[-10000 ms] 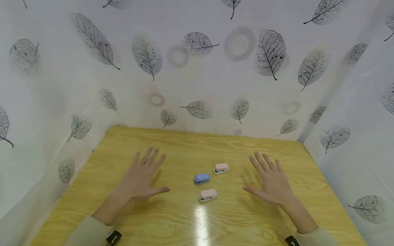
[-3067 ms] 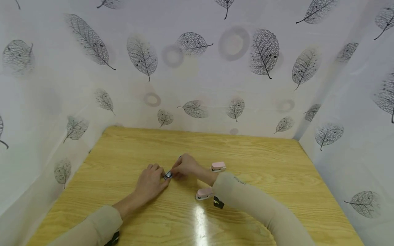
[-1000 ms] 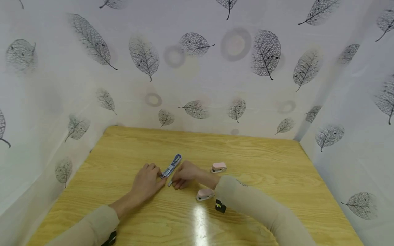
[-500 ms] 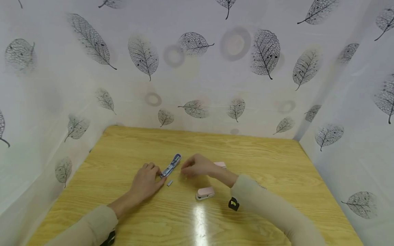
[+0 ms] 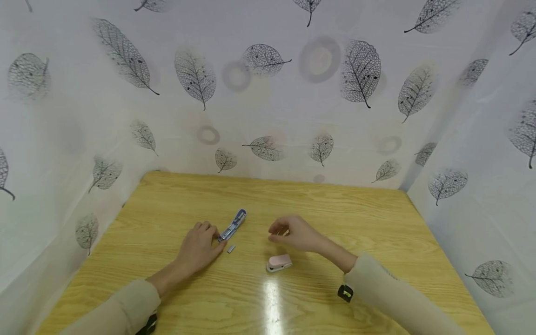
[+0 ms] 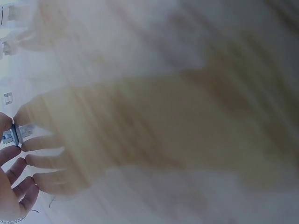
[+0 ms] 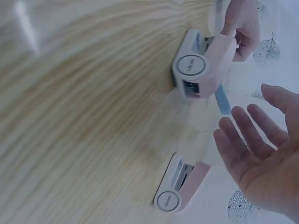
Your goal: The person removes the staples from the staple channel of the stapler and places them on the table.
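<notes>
A blue stapler (image 5: pixel 233 225) lies swung open into a long shape left of the table's middle. My left hand (image 5: pixel 197 246) pinches its near end between thumb and fingers, as the left wrist view shows at the stapler's end (image 6: pixel 16 135). Just right of that thumb lies a small grey strip (image 5: pixel 231 249), which looks like staples. My right hand (image 5: pixel 297 232) is held over the table with loosely bent fingers and nothing in them. Below it sits a pink-and-white stapler (image 5: pixel 278 262). A second pink stapler (image 7: pixel 180 186), hidden by this hand in the head view, shows in the right wrist view.
The wooden table (image 5: pixel 335 200) is enclosed at the back and both sides by pale leaf-print sheeting (image 5: pixel 276 107). Light glares off the table (image 5: pixel 273 302) near its front. Dark bands with small devices (image 5: pixel 345 293) sit at both wrists.
The blue stapler, closed at mid-table ten seconds ago, was moved left and opened. My right hand set the grey strip down, released it and moved right. My left hand stayed on the stapler recently.
</notes>
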`<move>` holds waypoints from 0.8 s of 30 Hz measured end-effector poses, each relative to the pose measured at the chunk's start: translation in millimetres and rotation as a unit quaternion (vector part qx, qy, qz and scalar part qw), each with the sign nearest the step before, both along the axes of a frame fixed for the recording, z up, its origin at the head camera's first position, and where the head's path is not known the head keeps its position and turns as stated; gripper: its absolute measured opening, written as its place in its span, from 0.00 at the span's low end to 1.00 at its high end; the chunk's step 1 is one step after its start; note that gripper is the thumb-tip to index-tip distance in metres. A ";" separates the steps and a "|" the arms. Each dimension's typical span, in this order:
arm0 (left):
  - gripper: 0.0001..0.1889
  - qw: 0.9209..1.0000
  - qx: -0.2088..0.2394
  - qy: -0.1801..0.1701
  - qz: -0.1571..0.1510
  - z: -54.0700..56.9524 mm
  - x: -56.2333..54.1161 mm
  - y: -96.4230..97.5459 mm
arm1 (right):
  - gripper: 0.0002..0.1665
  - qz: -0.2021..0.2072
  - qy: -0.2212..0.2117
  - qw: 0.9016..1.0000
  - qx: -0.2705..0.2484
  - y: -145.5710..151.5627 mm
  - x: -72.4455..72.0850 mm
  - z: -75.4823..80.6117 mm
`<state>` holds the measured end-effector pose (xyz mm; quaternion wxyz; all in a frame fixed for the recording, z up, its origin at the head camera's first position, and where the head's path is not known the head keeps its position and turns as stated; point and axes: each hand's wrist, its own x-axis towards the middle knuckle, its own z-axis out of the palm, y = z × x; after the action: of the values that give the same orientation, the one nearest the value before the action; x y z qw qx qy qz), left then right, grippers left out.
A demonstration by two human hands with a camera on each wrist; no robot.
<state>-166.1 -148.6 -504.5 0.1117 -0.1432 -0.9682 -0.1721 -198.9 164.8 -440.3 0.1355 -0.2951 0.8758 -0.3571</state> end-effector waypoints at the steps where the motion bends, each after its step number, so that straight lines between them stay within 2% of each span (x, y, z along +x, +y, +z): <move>1: 0.14 1.000 0.000 -0.001 0.000 -0.3 -0.3 0.2 | 0.17 0.003 0.014 1.000 0.004 3.3 3.8 -0.7; 4: 0.15 1.000 -0.002 -0.003 -0.001 -1.1 -1.2 0.5 | 0.19 0.013 0.075 0.997 0.029 12.4 15.4 -3.8; 7: 0.15 1.000 -0.002 0.001 -0.002 -1.7 -1.5 0.2 | 0.19 0.021 0.144 0.988 0.059 20.1 25.9 -8.3; 10: 0.14 1.000 -0.003 0.007 -0.004 -2.2 -1.1 -0.3 | 0.20 0.031 0.218 0.971 0.095 26.2 34.4 -13.4; 15: 0.14 1.000 0.001 0.013 -0.005 -2.2 0.1 -0.2 | 0.22 0.049 0.330 0.933 0.136 32.3 42.6 -21.6; 19: 0.14 1.000 -0.001 0.015 -0.005 -1.7 1.0 -0.4 | 0.21 0.069 0.382 0.910 0.145 34.3 46.0 -26.4; 21: 0.14 1.000 0.005 0.009 -0.004 -1.2 1.5 -0.8 | 0.19 0.078 0.395 0.904 0.142 34.9 47.2 -28.7; 24: 0.15 1.000 0.029 -0.011 0.004 1.3 3.2 -1.7 | 0.17 0.088 0.402 0.901 0.140 35.8 47.8 -32.6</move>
<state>-162.9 -150.2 -503.3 0.1059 -0.1340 -0.9647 -0.2007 -151.1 200.6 -472.9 -0.1571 -0.4678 0.8671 -0.0688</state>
